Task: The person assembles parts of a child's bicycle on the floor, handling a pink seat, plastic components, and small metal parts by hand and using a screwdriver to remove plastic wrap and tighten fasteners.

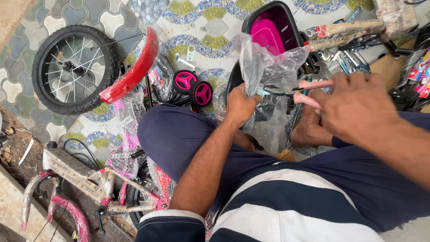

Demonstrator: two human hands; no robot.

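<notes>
My left hand [240, 104] grips a clear plastic bag [264, 62] with a dark part inside it, held over my knees. In my right hand [354, 107] is a tool with pink handles [313, 92], a pair of pliers or scissors; its metal jaws [280, 91] point left into the bag, close to my left fingers. Behind the bag stands a black basket [286, 18] with a pink lining. I sit on the patterned tile floor in dark blue trousers and a striped shirt.
A small spoked bicycle wheel [74, 69] and a red mudguard [134, 71] lie at the left. Two black and pink training wheels [193, 87] sit in the middle. A wrapped bicycle frame [85, 179] lies at the lower left. Wrenches and wrapped parts [345, 31] are at the upper right.
</notes>
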